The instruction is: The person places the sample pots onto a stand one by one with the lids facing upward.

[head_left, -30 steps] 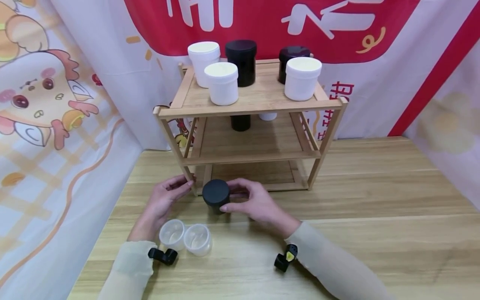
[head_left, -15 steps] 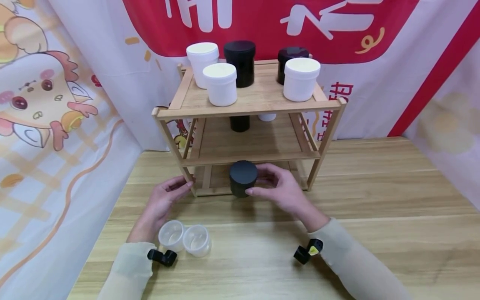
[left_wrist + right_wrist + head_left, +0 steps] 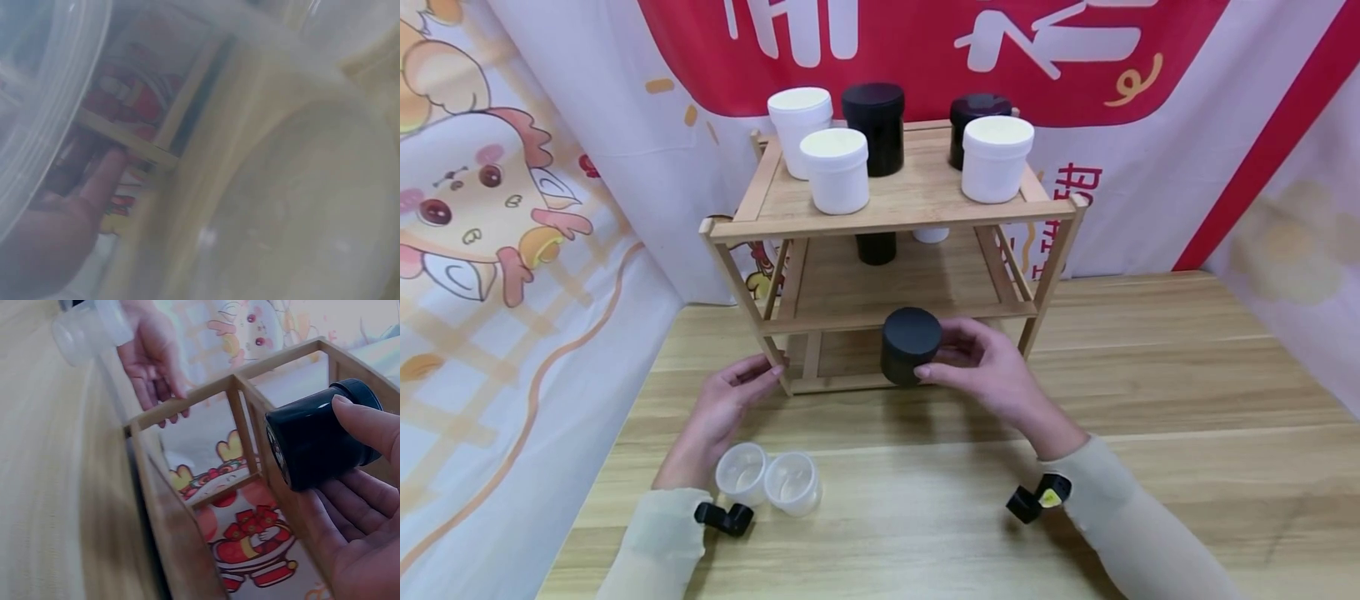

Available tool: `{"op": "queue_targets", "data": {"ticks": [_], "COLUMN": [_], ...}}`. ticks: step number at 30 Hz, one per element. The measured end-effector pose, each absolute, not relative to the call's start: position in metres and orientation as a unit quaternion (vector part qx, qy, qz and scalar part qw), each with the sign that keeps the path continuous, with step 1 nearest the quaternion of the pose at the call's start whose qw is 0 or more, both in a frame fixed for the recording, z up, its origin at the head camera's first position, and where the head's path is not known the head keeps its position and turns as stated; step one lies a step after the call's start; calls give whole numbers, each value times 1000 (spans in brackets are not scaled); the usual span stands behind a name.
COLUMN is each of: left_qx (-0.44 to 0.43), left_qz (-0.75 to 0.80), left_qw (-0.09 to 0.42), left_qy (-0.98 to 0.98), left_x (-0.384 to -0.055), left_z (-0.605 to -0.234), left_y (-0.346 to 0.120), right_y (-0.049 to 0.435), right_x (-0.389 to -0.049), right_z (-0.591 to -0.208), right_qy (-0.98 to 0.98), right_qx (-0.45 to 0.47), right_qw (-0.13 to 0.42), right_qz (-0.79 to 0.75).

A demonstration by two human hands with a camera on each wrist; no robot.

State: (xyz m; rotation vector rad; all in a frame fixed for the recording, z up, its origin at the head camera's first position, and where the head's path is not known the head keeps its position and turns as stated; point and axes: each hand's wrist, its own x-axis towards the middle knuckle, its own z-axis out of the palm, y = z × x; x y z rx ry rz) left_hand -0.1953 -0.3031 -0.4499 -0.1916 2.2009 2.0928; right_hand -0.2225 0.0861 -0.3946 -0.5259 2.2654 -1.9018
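Note:
My right hand (image 3: pixel 996 367) grips a black lidded jar (image 3: pixel 910 346) by its side, thumb in front and fingers behind. The jar is held off the table, before the bottom opening of the wooden rack (image 3: pixel 880 321). In the right wrist view the same jar (image 3: pixel 322 437) appears tilted, with the thumb near its lid. My left hand (image 3: pixel 730 404) holds the rack's front left leg low down, thumb on the near side and fingers partly behind it. Two clear plastic cups (image 3: pixel 741 473) stand beside the left wrist and blur most of the left wrist view.
On the rack's top shelf stand white jars (image 3: pixel 997 158) and black jars (image 3: pixel 874 129). A black jar (image 3: pixel 876 247) and a white jar (image 3: pixel 931 235) sit on the middle shelf, partly hidden. Printed cloth (image 3: pixel 550 208) hangs behind and to the left.
My right hand has carried the black jar rightward and up, from beside the rack's left leg to before its middle. The left hand stays at the leg.

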Motion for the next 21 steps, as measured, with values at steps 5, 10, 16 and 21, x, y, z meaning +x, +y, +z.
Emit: {"op": "queue_targets", "data": {"ticks": [5, 10, 16, 21], "left_qx": [-61, -60, -60, -62], "left_qz": [687, 688, 692, 693], "left_qw": [49, 48, 45, 45], "left_qy": [723, 721, 718, 717], "left_x": [-196, -196, -196, -195], "left_z": [-450, -450, -450, -451], "left_y": [-303, -303, -302, -301], "right_y": [94, 99, 102, 103], "right_x": [-221, -223, -234, -245], "right_z": [-383, -366, -349, -342], "right_qy": [742, 731, 756, 789], "right_qx": [-188, -210, -175, -126], "right_qw": [37, -15, -38, -34], "right_qz": [-642, -650, -629, -600]}}
